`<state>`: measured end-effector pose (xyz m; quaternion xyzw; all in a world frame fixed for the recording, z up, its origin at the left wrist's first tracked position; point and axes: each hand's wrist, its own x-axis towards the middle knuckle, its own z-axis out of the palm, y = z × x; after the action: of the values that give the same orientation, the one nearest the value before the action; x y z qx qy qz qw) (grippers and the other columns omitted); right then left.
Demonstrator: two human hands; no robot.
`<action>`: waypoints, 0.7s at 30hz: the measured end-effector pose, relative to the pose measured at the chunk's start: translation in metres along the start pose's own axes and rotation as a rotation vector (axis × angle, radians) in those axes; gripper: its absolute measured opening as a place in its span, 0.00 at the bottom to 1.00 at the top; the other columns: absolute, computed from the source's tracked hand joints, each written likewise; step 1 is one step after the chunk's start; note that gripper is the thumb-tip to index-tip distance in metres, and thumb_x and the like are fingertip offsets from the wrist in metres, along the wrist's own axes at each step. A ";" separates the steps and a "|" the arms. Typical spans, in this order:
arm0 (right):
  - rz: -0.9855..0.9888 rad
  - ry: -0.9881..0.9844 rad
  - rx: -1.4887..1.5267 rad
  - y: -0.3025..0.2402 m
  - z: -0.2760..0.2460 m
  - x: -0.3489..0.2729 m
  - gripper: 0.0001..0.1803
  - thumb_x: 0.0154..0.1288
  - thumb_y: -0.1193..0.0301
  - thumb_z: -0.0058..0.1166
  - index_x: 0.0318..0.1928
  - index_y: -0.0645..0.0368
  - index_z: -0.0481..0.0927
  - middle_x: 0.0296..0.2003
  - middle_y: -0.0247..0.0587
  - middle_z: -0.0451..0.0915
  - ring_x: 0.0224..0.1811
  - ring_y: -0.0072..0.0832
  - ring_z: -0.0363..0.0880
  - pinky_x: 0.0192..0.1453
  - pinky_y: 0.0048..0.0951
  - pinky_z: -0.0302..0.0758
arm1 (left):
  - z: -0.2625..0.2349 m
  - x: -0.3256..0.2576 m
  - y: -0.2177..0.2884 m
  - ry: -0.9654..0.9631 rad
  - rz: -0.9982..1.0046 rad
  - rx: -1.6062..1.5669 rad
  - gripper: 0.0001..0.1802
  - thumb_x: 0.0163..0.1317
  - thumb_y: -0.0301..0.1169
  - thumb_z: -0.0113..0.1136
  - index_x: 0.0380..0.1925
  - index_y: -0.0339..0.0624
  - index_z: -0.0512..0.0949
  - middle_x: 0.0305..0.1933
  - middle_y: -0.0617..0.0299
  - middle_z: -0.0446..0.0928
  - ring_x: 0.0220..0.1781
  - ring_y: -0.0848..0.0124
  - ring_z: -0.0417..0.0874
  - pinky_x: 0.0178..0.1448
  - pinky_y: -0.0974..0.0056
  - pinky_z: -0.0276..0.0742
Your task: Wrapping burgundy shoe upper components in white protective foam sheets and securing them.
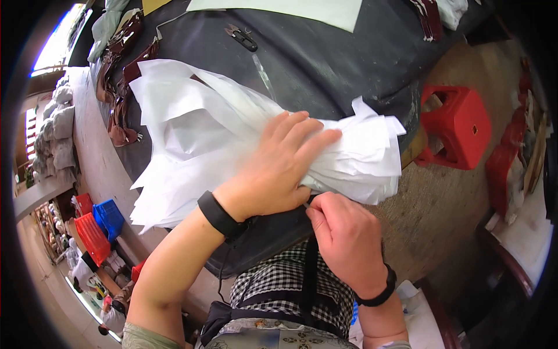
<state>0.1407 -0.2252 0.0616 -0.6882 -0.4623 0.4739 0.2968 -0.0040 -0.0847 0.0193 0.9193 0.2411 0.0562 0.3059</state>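
A gathered bundle of thin white sheets (192, 136) lies across the dark-covered table, fanned out at the left and bunched narrower at the right. My left hand (285, 160) lies over its narrow middle with fingers stretched out, pressing down from above. Just to the right, at the bundle's near edge, my right hand (346, 235) is closed, thumb against curled fingers. A thin pale end seems to show at its fingertips, too small to name. Beyond the bundle are black-handled thread snips (241, 38) and a narrow clear strip (263, 75).
Brown strap-like pieces (121, 87) lie along the table's left side. At the far edge rests a large pale sheet (290, 8). A red plastic stool (456, 127) stands right of the table. Red crates (92, 237) and a blue crate (108, 218) are at the lower left.
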 end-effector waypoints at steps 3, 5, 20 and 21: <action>-0.351 -0.015 -0.641 -0.024 -0.018 0.017 0.03 0.60 0.73 0.58 0.36 0.55 0.80 0.43 0.40 0.75 0.46 0.39 0.77 0.46 0.44 0.78 | -0.001 -0.004 -0.012 0.007 0.025 -0.149 0.41 0.55 0.30 0.74 0.70 0.42 0.70 0.72 0.49 0.71 0.82 0.43 0.64 0.88 0.38 0.53; -0.443 -0.063 -0.688 -0.040 -0.021 0.029 0.03 0.59 0.73 0.58 0.35 0.56 0.80 0.43 0.41 0.75 0.48 0.39 0.77 0.51 0.45 0.78 | -0.001 -0.008 -0.019 0.037 0.028 -0.196 0.38 0.55 0.31 0.75 0.67 0.42 0.71 0.72 0.48 0.71 0.83 0.43 0.64 0.87 0.38 0.53; -0.516 -0.415 -0.541 -0.015 -0.055 0.121 0.06 0.68 0.72 0.61 0.40 0.59 0.77 0.36 0.45 0.79 0.39 0.46 0.82 0.43 0.45 0.80 | 0.011 -0.027 0.018 0.131 -0.264 -0.221 0.25 0.59 0.32 0.74 0.56 0.40 0.78 0.81 0.52 0.69 0.86 0.51 0.64 0.86 0.41 0.59; -0.517 -0.421 -0.544 -0.013 -0.055 0.122 0.06 0.68 0.72 0.61 0.40 0.59 0.77 0.36 0.45 0.79 0.39 0.46 0.82 0.43 0.45 0.80 | 0.015 -0.028 0.020 0.148 -0.295 -0.172 0.20 0.61 0.32 0.74 0.52 0.40 0.79 0.82 0.52 0.70 0.85 0.52 0.65 0.85 0.42 0.60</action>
<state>0.2025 -0.1065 0.0468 -0.4911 -0.7782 0.3748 0.1128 -0.0163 -0.1199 0.0207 0.8377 0.3896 0.0985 0.3698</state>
